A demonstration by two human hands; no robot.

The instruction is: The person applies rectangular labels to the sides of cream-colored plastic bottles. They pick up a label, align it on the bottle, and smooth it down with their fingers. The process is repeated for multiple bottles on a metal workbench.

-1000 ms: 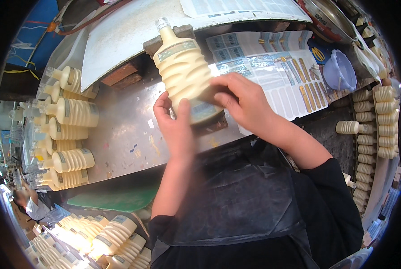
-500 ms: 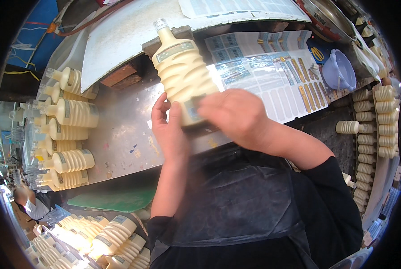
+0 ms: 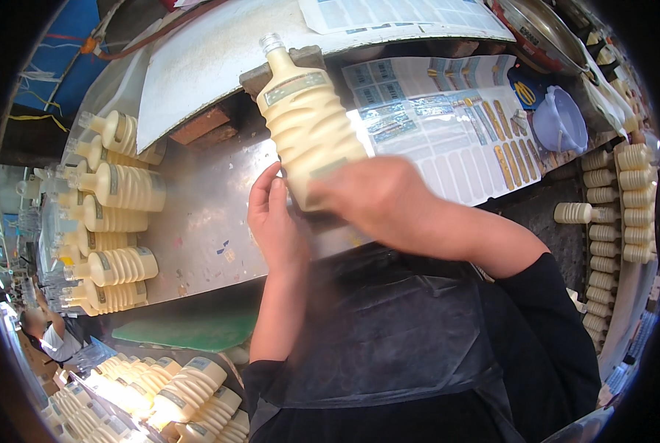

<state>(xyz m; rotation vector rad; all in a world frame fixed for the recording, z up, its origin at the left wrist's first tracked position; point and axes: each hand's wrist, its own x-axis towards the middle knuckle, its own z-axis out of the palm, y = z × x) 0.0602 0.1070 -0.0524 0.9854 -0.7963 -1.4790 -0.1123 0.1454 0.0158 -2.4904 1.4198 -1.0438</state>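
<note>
A cream-coloured ribbed bottle (image 3: 311, 122) with a clear threaded neck lies on its back, neck away from me and propped on a dark grey block (image 3: 309, 58). Around its shoulder runs a greyish label band (image 3: 295, 87). At the bottle's lower left edge, my left hand (image 3: 277, 221) grips its side with curled fingers and thumb. My right hand (image 3: 381, 198), smeared by motion, lies over the lower end, on a grey label (image 3: 328, 168) that it partly covers. Whether anything is in the right fingers does not show.
Label sheets (image 3: 448, 125) with gold and blue strips lie to the right, beside a lilac bucket (image 3: 560, 119). Similar bottles (image 3: 127, 187) line the table's left end; more lie in a pile (image 3: 186, 391) at lower left and stacks at far right (image 3: 636, 196). Someone (image 3: 53, 332) is at far left.
My right hand has shifted slightly left and down over the bottle's lower label. The left hand stays at the bottle's edge. At far left, the other person's arm has risen.
</note>
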